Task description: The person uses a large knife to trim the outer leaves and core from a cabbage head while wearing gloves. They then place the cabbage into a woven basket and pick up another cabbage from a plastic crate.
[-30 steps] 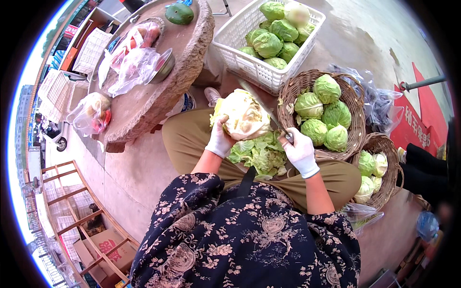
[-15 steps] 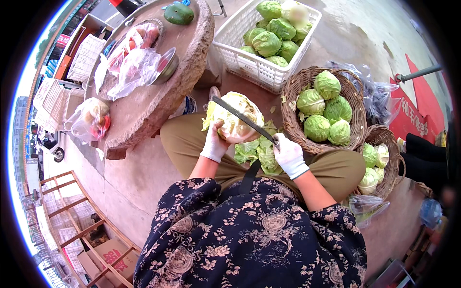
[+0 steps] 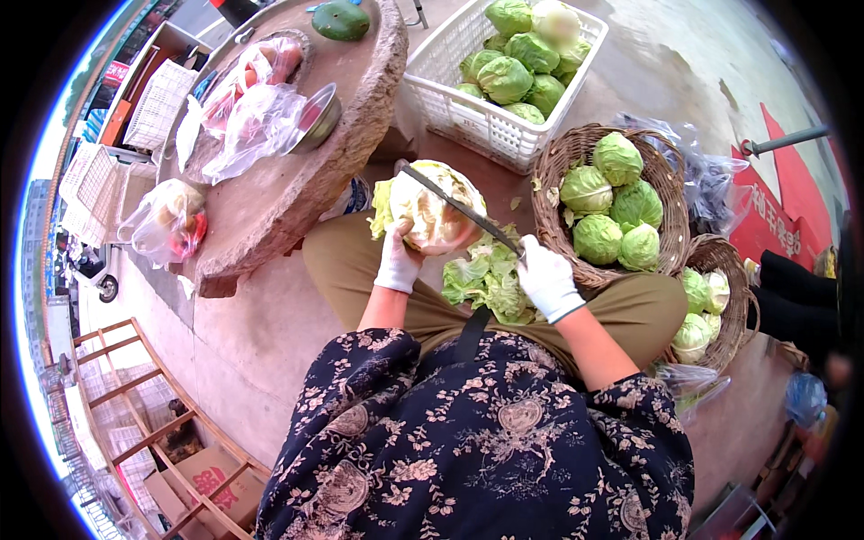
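Observation:
My left hand [image 3: 399,258], in a white glove with bare fingertips, grips a pale cabbage [image 3: 438,216] from its near left side. A loose green leaf hangs off the cabbage's left edge. My right hand [image 3: 546,277], also gloved, is closed around the handle of a long dark knife [image 3: 459,206]. The blade lies slantwise across the cabbage's upper face, its tip past the far left side; whether it has cut in, I cannot tell. Below, between my legs, rests a heap of trimmed green leaves [image 3: 490,286].
A white plastic crate [image 3: 477,121] of cabbages stands ahead. To the right are a wicker basket [image 3: 551,171] with several cabbages and a smaller basket [image 3: 743,301]. A round stone table [image 3: 346,135] at left bears bagged produce, a metal bowl [image 3: 319,121] and a green gourd [image 3: 340,20].
The cabbage and my left hand have shifted slightly left and nearer me. The knife has moved with them, still across the cabbage, and my right hand has drifted slightly right.

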Demonstrator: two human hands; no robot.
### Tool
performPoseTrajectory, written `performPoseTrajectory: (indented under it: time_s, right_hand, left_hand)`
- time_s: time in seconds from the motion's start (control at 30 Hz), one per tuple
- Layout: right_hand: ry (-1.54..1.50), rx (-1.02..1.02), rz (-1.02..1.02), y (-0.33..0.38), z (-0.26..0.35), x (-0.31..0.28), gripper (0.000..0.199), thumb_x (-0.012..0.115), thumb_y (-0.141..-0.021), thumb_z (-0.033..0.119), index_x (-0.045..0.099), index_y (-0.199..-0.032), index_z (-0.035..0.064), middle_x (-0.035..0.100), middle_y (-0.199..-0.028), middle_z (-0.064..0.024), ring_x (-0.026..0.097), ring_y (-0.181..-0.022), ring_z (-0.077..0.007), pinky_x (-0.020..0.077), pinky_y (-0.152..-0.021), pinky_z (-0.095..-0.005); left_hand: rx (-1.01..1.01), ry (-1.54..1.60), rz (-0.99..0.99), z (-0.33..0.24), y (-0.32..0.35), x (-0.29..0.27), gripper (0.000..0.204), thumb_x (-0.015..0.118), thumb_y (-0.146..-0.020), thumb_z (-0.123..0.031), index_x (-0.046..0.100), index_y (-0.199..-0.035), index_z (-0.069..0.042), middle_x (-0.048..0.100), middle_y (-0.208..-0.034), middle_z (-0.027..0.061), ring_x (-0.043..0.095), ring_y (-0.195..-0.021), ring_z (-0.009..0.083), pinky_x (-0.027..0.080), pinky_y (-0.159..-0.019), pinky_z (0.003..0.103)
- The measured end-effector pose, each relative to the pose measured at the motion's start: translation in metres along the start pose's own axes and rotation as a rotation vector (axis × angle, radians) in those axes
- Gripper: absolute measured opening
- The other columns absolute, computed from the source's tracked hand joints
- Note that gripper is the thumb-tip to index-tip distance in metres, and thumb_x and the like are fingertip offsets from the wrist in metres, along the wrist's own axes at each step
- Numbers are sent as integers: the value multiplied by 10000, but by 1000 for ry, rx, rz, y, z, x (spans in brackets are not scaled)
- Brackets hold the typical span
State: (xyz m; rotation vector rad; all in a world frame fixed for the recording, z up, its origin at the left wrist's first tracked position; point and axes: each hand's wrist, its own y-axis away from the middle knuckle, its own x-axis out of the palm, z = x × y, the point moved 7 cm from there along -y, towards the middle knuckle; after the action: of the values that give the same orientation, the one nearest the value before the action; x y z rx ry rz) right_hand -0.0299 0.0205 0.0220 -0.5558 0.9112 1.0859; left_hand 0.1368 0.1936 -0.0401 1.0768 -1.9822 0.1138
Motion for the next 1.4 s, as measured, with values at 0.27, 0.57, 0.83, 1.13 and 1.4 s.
performPoseTrajectory:
  time_s: [0.27, 0.57, 0.83, 1.13, 1.4]
  right_hand:
    - [93, 55, -47, -32, 26, -12, 160, 513, -865, 151, 476, -980, 46, 632, -704, -171, 644, -654, -355, 506, -585, -461]
    - [90, 54, -41, -26, 30, -25, 136, 481, -892, 158, 464, -963, 42, 634, -710, -180, 652, -667, -361, 516, -586, -460]
    - [92, 57, -55, 8, 12, -32, 206, 595, -842, 186, 478, -954, 58, 624, -695, -143, 646, -657, -335, 508, -578, -436]
    - [63, 11, -107, -35, -14, -4, 156, 526, -855, 157, 474, -969, 64, 626, -702, -166, 640, -685, -356, 497, -592, -460]
    - [44, 360, 108, 27, -56, 31, 164, 446, -898, 200, 491, -973, 62, 642, -760, -214, 638, -733, -406, 487, -655, -503]
  left_hand:
    - [47, -76, 24, 7, -11, 15, 666, 613, -827, -313, 359, -1400, -86, 457, -1379, 78, 447, -1268, 258, 358, -1063, 451]
    - [57, -53, -3, 3, -9, 25, 622, 607, -878, -342, 373, -1399, -97, 458, -1386, 72, 438, -1276, 255, 359, -1057, 464]
    - [18, -47, 152, -14, -8, 28, 610, 623, -856, -276, 398, -1365, -26, 505, -1334, 98, 500, -1220, 244, 393, -1050, 399]
    - [-154, -60, 149, 27, -12, 39, 757, 649, -813, -378, 317, -1424, -79, 444, -1398, 104, 467, -1258, 273, 386, -1055, 448]
    - [-407, 62, 110, 113, -8, 8, 746, 653, -803, -372, 340, -1407, -68, 462, -1380, 132, 485, -1238, 290, 389, -1050, 466]
